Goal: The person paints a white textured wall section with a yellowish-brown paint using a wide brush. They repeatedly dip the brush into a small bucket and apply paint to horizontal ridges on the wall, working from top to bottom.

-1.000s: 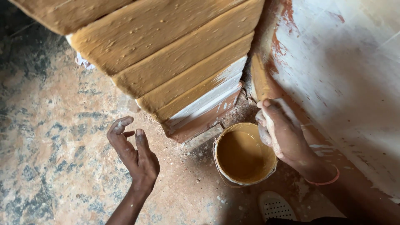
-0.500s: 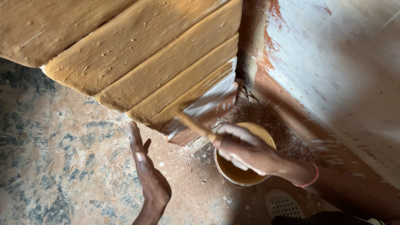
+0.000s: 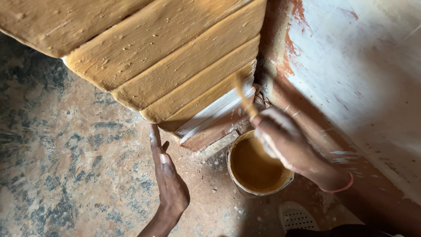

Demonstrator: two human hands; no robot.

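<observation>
Both hands work at the foot of a stack of ochre-painted stepped boards (image 3: 166, 66) leaning into the corner of a wall (image 3: 359, 74). Right hand (image 3: 280, 138) is closed round the handle of a paintbrush (image 3: 244, 98), fingers curled tight, wrist bent so the brush points up and away toward the lowest strip. Half a second ago the same hand hung lower, over the bucket, with the brush angled off to the left; a second ago it was up against the wall side. So the brush has come up out of the paint and is now laid against the white unpainted band (image 3: 217, 114) at the bottom edge, the one part of the boards not yet ochre. I judge this to be a fresh load of paint going onto the last bare strip.

Left hand (image 3: 169, 175) holds nothing. Its fingers are straight and close together, the palm edge-on, fingertips touching or nearly touching the lower corner of the boards; earlier it was further back on the floor with fingers spread, and it has slid forward. It looks like a brace or steadying hand.

Paint bucket (image 3: 256, 164) stands on the mottled floor (image 3: 66, 166) just beside the boards, directly under the right forearm, open and about half full of ochre paint. A white perforated shoe (image 3: 298, 217) shows at the lower edge, near the bucket. A thin red bangle (image 3: 337, 188) circles the right wrist.
</observation>
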